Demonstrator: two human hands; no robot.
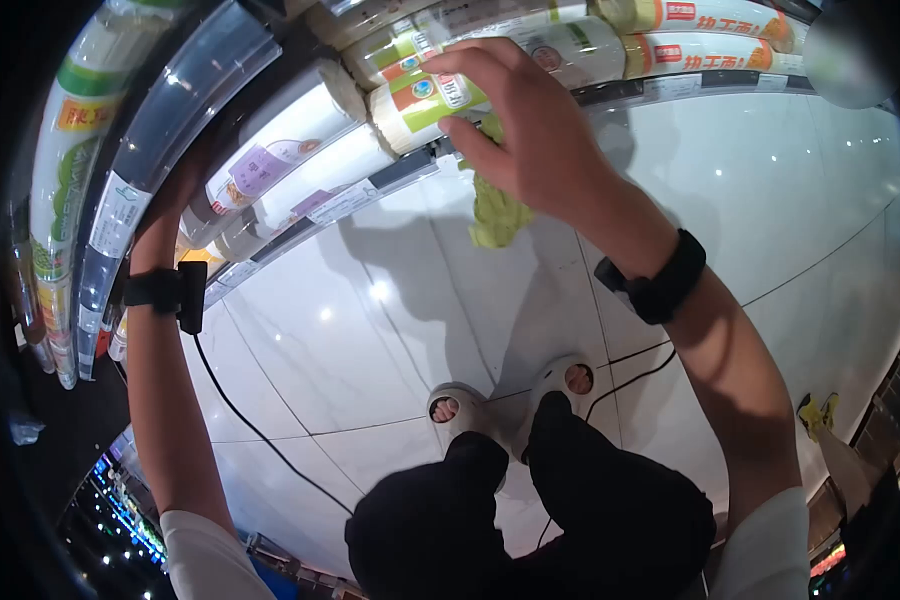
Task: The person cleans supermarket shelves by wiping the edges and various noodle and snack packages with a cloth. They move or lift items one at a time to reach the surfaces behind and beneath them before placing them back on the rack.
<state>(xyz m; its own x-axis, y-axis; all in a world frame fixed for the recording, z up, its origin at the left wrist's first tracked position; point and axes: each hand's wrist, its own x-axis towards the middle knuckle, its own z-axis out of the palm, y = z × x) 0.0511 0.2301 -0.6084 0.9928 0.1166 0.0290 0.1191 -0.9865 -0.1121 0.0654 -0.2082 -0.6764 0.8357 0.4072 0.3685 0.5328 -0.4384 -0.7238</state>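
My right hand (535, 135) reaches to the shelf with its fingertips on a roll-shaped noodle pack with a green and orange label (410, 112). A yellow-green cloth (497, 215) hangs from under that palm, pinched by the thumb. My left hand (170, 205) is raised at the left end of the shelf beside white packs with purple labels (280, 150). The packs and the shelf rail hide most of its fingers. Both wrists wear black bands.
The shelf rail with price tags (342, 203) runs across the top, with more noodle packs above and to the left. Below lies a glossy white tiled floor (370, 330) with a black cable (260, 435) on it. My sandalled feet (460, 405) stand close to the shelf.
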